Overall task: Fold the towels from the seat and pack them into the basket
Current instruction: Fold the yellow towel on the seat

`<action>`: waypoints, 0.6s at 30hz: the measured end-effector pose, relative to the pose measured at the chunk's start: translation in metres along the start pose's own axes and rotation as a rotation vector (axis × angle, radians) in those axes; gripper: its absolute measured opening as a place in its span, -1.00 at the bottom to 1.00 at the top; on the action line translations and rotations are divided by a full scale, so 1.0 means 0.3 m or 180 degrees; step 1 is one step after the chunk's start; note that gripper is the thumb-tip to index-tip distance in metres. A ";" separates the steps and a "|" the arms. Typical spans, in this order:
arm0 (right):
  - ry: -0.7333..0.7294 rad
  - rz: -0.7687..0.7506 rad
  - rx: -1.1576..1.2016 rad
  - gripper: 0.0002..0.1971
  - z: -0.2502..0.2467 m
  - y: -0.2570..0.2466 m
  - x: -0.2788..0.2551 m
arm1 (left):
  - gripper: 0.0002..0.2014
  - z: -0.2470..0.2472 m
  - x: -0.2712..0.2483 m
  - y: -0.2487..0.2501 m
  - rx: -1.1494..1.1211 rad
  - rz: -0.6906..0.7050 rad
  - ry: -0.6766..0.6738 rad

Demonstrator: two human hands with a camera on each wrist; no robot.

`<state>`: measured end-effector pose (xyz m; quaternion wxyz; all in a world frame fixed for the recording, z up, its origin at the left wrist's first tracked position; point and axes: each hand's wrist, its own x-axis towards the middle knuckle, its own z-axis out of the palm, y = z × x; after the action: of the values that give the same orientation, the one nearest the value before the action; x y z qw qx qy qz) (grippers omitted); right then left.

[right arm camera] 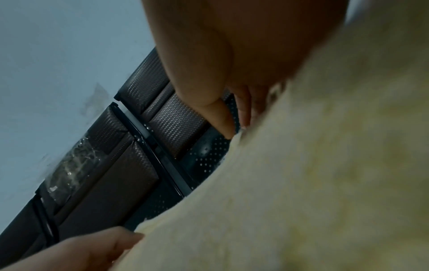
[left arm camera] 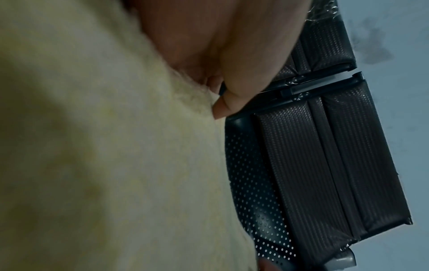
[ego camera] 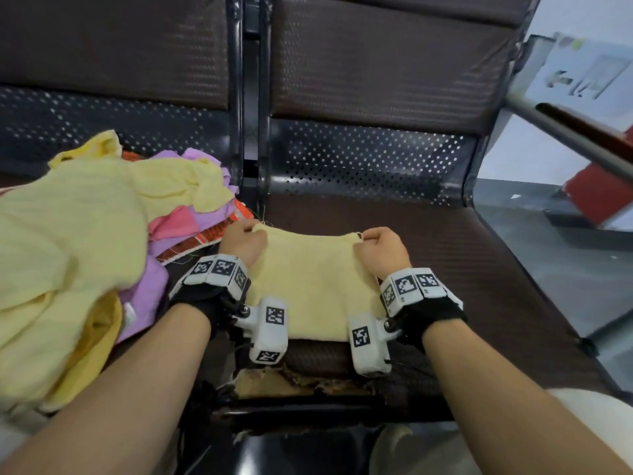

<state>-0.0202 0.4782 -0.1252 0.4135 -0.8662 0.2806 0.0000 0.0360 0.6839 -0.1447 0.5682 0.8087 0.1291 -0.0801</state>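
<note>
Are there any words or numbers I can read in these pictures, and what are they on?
No words or numbers can be read.
White sign on the wall at upper right: an arrow and shapes, any text too blurred to read.
Wrist camera blocks: black-and-white square code patterns, no letters.
Small white tag in the towel pile: too small to read.

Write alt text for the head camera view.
Both hands pinch the far corners of a pale yellow towel lying flat on a dark brown seat: left hand at the left corner, right hand at the right. A loose pile of towels, yellow, purple and pink, lies to the left.
</note>
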 end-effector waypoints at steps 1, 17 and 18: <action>0.0031 -0.0077 -0.0049 -0.72 -0.009 0.004 -0.009 | -0.54 -0.006 -0.005 0.000 -0.0039 -0.0007 0.0002; -0.1039 -0.2040 -0.2882 -0.51 -0.103 0.070 -0.316 | -0.44 -0.088 -0.363 -0.058 0.2951 0.1419 -0.1446; -0.0887 -0.2094 -0.2848 -0.57 -0.100 0.064 -0.322 | -0.39 -0.099 -0.360 -0.064 0.3088 0.1496 -0.1448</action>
<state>-0.1179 0.4942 -0.0967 0.0179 -0.9905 -0.0882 0.1043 -0.0733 0.7053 -0.1220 0.1489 0.9458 -0.2304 -0.1735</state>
